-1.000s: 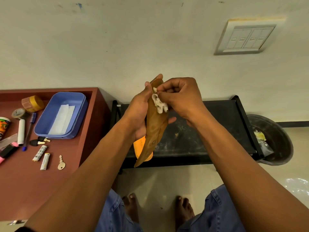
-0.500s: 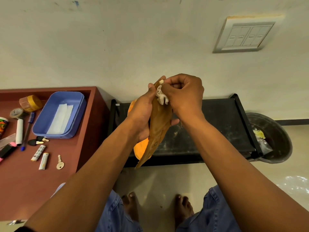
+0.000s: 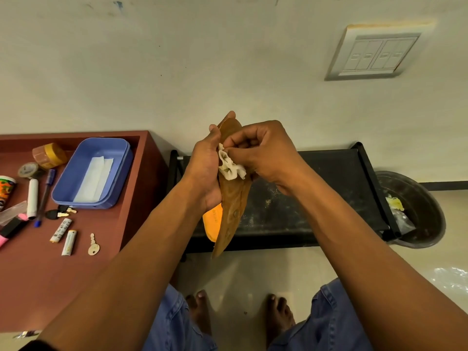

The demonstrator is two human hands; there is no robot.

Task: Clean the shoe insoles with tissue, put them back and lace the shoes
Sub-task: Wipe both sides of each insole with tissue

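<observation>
Wiping is the step in hand: a brown insole (image 3: 234, 198) is held upright in the air in front of the body, above the black rack (image 3: 316, 198), toe end up. It is gripped along its left edge by the left hand (image 3: 205, 168), whose fingers are wrapped behind it; an orange insole (image 3: 213, 221) appears to be held in the same hand, tucked behind the brown one. A crumpled tissue (image 3: 229, 167) is pinched by the fingers (image 3: 243, 145) of the right hand (image 3: 263, 153) and pressed against the upper part of the brown face.

To do this well, the insole should be braced from behind so that it does not fold under pressure. Long strokes from toe to heel are judged better than dabbing, and the lower half, which looks untouched, should be covered. The wad should be turned to a fresh side once soiled; spare tissue sheets (image 3: 95, 178) lie in the blue tray (image 3: 121, 158) on the red surface (image 3: 38, 274) to the left. No shoes or laces are in view, so refitting and lacing are not yet begun.
</observation>
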